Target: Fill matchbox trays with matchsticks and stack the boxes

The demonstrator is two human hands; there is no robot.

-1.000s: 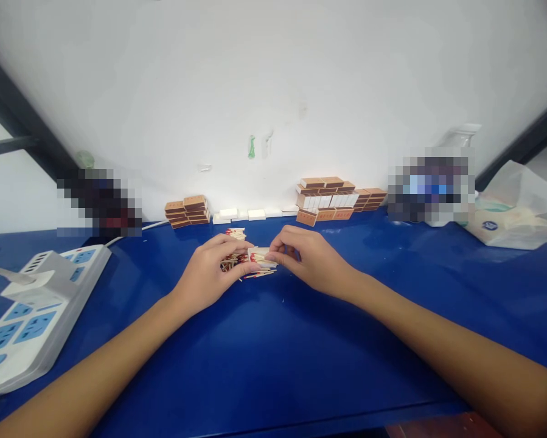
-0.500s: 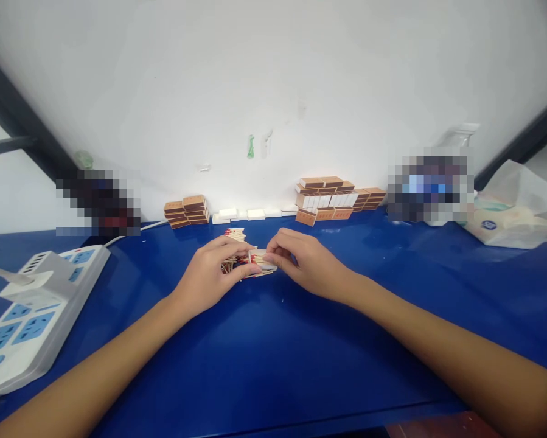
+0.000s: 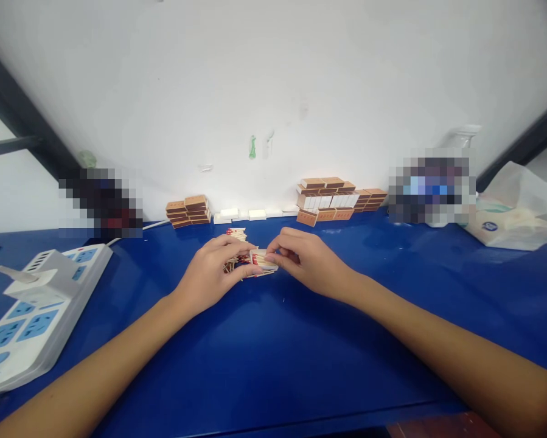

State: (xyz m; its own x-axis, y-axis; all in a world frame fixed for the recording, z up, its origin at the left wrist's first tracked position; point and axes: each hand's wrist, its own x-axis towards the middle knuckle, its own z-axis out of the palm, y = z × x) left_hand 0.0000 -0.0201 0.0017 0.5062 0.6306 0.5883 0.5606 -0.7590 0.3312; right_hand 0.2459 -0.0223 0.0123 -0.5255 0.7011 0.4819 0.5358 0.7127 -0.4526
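Note:
A small white matchbox tray (image 3: pixel 271 267) with red-tipped matches (image 3: pixel 260 260) lying in it is between my hands. My left hand (image 3: pixel 212 264) grips the tray's left end, thumb at the near side and fingers at the far side. My right hand (image 3: pixel 308 258) is closed in a pinch over the right end of the tray, its fingertips on the matches there. Loose matches (image 3: pixel 237 235) lie in a pile behind and beside my left hand, partly hidden by it. A few more lie under the tray.
Along the wall stand stacked brown matchboxes (image 3: pixel 188 211) at left, white trays (image 3: pixel 257 215) in the middle and a larger matchbox stack (image 3: pixel 327 201) at right. A power strip (image 3: pixel 49 328) sits at the left of the blue table (image 3: pixel 273 359). A plastic bag (image 3: pixel 510 225) lies at right.
The view has shifted slightly. Both hands keep their places at the tray, with hardly any visible movement of the fingers or the matches.

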